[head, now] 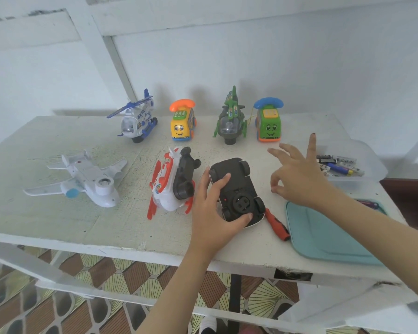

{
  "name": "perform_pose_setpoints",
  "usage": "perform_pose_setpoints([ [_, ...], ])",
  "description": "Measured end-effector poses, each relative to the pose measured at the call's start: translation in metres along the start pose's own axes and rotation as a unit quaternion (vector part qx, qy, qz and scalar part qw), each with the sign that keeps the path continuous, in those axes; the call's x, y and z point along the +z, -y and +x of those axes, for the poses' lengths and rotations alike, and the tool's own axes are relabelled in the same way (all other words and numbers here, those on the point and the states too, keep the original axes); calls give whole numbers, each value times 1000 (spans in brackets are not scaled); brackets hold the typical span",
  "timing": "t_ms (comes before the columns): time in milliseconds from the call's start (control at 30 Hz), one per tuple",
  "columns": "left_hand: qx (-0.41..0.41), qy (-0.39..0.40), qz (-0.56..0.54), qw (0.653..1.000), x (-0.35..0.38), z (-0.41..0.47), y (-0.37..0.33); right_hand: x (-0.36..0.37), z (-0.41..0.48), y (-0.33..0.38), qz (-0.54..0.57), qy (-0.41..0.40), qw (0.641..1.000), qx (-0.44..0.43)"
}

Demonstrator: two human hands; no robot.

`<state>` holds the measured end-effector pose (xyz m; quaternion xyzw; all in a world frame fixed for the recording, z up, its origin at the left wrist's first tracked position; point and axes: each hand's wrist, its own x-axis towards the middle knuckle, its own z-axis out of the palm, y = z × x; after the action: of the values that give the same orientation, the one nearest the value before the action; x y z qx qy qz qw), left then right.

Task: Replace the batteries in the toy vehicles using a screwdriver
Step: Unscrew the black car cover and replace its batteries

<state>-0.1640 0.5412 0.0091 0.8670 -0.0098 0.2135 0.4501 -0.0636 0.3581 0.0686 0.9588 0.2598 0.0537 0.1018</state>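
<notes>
**toyfixer:** anyone see the tip of the red-and-black-handled screwdriver (276,224)?

**benchrat:** nope, it's under the upturned black plastic toy car (237,189). labels on the loose batteries (338,165) in the clear plastic tub (369,153) are too tiny to read, and some purple thing (369,203) is half behind the right forearm (384,237).

White table (58,225). Far row, left to right: blue-white helicopter (137,124), yellow phone car (182,124), green helicopter (230,121), green phone car (268,124). Middle: plane (87,182), red-white helicopter (171,186), upturned black car (237,189). Right: screwdriver (276,224), teal tray (323,237), clear tub (367,150).

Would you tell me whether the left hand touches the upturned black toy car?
Touching: in the head view the left hand grips the upturned black plastic toy car, fingers on its underside.
</notes>
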Motion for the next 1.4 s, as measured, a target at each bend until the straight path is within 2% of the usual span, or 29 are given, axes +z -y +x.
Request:
perform_pose_setpoints([
  [133,-1,1,-1,1000,0,0,0,9,2,0,-25,-23,999,-25],
  [200,1,-1,2,1000,0,0,0,12,5,-2,23,-91,995,-25],
  [267,2,-2,3,1000,0,0,1,7,4,-2,124,-138,982,-18],
  [367,3,-4,2,1000,0,1,1,-7,0,2,336,-137,932,-19],
  [433,2,-4,-1,1000,0,0,1,-13,-2,6,419,-129,898,-22],
  [500,3,-4,-4,1000,0,0,0,-17,-3,11,459,-119,880,-24],
  [700,0,0,-3,1000,0,1,0,-21,-3,17,443,-54,895,-26],
  [867,0,-4,-1,1000,0,1,1,-17,-6,21,456,-70,887,-21],
  [1133,-2,-5,1,1000,0,0,1,-12,-8,30,519,-59,853,-1],
  [1400,4,0,11,1000,0,1,3,-15,-4,38,459,-63,886,-33],
])
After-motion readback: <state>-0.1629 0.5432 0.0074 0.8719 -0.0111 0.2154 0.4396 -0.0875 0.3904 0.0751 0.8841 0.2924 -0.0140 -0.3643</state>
